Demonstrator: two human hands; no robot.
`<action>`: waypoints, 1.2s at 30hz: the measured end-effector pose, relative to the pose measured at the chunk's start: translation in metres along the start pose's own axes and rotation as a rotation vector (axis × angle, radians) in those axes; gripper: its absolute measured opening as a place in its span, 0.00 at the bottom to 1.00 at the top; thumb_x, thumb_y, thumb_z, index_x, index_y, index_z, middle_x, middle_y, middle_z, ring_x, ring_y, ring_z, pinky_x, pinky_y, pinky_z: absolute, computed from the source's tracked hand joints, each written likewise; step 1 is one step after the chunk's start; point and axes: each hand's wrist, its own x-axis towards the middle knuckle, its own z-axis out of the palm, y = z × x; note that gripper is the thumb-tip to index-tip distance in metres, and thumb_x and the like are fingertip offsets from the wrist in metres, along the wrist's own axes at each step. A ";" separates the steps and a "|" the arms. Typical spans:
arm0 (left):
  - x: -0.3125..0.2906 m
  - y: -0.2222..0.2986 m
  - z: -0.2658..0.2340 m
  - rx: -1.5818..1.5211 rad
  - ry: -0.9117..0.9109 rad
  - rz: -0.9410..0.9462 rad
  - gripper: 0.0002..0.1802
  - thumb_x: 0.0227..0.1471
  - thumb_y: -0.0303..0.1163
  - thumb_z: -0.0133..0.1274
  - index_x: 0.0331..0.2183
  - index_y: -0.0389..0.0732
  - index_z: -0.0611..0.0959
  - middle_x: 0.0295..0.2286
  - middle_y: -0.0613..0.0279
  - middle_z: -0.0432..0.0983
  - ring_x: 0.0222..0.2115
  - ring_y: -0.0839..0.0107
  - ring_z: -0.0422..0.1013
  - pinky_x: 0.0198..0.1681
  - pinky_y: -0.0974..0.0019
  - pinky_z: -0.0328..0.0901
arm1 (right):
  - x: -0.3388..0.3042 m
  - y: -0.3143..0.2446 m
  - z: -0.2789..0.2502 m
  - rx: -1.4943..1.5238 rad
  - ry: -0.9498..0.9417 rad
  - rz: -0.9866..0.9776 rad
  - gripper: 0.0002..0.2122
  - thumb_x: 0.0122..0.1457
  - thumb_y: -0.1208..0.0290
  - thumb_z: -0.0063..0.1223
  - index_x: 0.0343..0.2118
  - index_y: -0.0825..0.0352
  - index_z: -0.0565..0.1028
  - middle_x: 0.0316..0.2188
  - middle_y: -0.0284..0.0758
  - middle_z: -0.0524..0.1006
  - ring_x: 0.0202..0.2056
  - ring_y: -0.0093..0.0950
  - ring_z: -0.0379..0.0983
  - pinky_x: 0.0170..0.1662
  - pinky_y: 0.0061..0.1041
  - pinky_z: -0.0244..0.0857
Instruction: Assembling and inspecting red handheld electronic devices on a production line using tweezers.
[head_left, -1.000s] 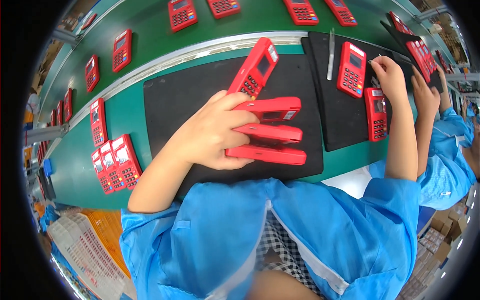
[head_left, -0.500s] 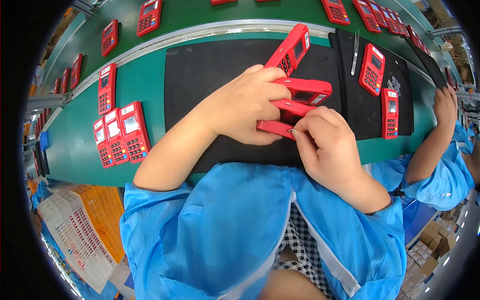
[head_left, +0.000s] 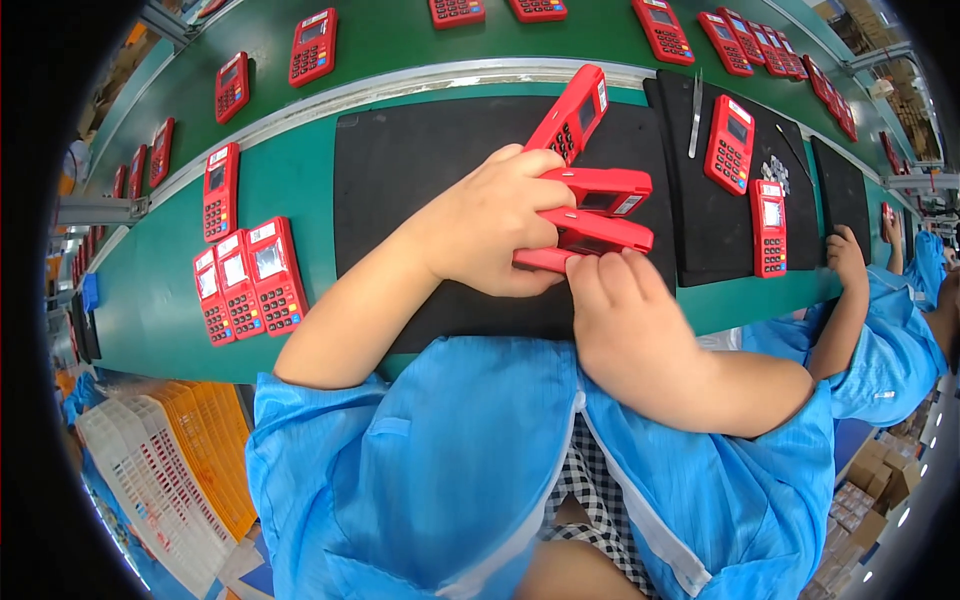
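My left hand is closed round several red card payment terminals, fanned out between its fingers. The top terminal tilts away from me with keypad and screen showing; another terminal lies almost level below it. The lowest terminal is mostly covered by my hands. My right hand is curled at that lowest terminal's right end, fingertips pressed against its edge. Its thumb and anything pinched there are hidden. A black mat lies under both hands.
Left of the mat stand grouped terminals on the green table. To the right, a second black mat carries tweezers, two terminals and small pieces. Beyond runs a green conveyor with terminals. A co-worker's hand is at right.
My right hand has turned and shifted slightly left and down, its fingers now covering the lowest terminal's end. The left hand keeps its hold. The co-worker's hand has moved lower. Conveyor terminals have shifted in view.
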 end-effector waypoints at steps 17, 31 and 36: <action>0.006 0.004 -0.009 0.045 -0.116 -0.015 0.13 0.23 0.39 0.65 0.14 0.45 0.78 0.30 0.66 0.73 0.40 0.59 0.67 0.42 0.48 0.57 | 0.048 0.105 0.091 1.354 0.377 0.700 0.09 0.63 0.66 0.44 0.38 0.66 0.70 0.29 0.23 0.68 0.32 0.14 0.62 0.39 0.16 0.60; 0.006 -0.006 -0.001 -0.042 -0.089 0.008 0.14 0.22 0.38 0.64 0.13 0.45 0.76 0.32 0.65 0.75 0.41 0.56 0.68 0.37 0.52 0.56 | 0.028 0.188 0.074 0.107 -0.120 1.048 0.07 0.52 0.73 0.52 0.27 0.72 0.76 0.29 0.53 0.76 0.34 0.48 0.74 0.38 0.42 0.69; 0.002 -0.003 -0.005 -0.032 -0.080 -0.032 0.14 0.22 0.39 0.65 0.12 0.45 0.76 0.30 0.66 0.73 0.41 0.58 0.67 0.37 0.52 0.56 | 0.022 0.160 0.052 1.170 0.318 1.039 0.07 0.59 0.73 0.49 0.32 0.73 0.70 0.24 0.35 0.75 0.28 0.25 0.74 0.31 0.26 0.68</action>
